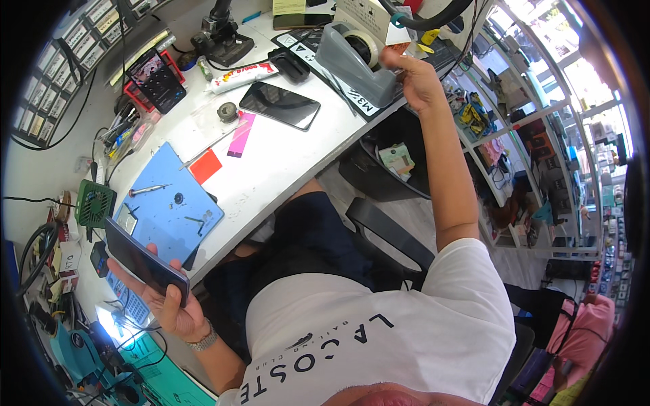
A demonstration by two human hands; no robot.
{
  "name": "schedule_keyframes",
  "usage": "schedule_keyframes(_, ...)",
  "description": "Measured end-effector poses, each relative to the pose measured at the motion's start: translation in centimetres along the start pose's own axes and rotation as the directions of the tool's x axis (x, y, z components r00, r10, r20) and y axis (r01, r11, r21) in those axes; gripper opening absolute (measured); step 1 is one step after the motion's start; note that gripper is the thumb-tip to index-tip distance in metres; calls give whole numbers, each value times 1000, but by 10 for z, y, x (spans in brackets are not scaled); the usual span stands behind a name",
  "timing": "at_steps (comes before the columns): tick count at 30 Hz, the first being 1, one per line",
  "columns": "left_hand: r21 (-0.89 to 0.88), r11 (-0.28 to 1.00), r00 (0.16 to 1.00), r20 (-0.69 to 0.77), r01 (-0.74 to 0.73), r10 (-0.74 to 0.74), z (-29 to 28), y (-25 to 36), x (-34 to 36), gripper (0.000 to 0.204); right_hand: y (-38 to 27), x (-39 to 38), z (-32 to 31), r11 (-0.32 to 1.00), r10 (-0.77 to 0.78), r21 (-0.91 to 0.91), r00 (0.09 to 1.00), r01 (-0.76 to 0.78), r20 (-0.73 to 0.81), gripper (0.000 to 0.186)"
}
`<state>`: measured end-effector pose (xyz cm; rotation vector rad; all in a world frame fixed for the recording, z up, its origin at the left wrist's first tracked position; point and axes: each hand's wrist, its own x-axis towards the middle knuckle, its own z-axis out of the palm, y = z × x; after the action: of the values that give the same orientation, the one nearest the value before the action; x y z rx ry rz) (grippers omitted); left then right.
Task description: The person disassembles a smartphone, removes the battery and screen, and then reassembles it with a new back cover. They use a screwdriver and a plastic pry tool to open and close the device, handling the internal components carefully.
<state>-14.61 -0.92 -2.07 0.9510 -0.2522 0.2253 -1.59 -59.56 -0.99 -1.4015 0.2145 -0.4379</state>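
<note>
My left hand (172, 308) grips a dark smartphone (145, 258), held tilted above the front left edge of the bench, with fingers and thumb along its sides. My right hand (418, 82) reaches out to a grey tape dispenser (338, 61) at the far right of the bench. Its fingers are curled together beside the pale tape roll (363, 49); what lies between the fingertips is hidden. A second smartphone (279, 105) lies flat, dark screen up, near the dispenser. Between the hands is a blue work mat (159, 210) bearing a screwdriver (150, 190) and small parts.
A red card (205, 166) and a pink strip (242, 135) lie beside the mat. A white tube (242, 78) and a phone in a red stand (156, 80) are farther back. A black bin (379, 176) and a chair armrest (389, 237) stand below the bench edge.
</note>
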Motion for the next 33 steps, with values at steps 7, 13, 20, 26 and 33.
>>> schedule_keyframes(7,26,992,991,46,126,-127,-7,-3,0,73,-31,-31,-14,995,95,51,984,-88,-152,24)
schedule_keyframes(13,133,974,983,-24,184,-182,-11,-7,-1,73,-5,-49,-39,965,257,111,946,-239,-195,15)
schedule_keyframes(20,204,948,969,1,243,-248,20,-11,14,66,24,-51,-77,882,450,132,891,-453,58,11)
schedule_keyframes(26,290,931,963,86,222,-256,10,-17,22,52,-26,-113,73,958,165,-284,889,-41,428,9)
schedule_keyframes(33,442,876,949,143,194,-282,7,-26,22,64,-40,-166,230,888,184,-329,406,322,895,9)
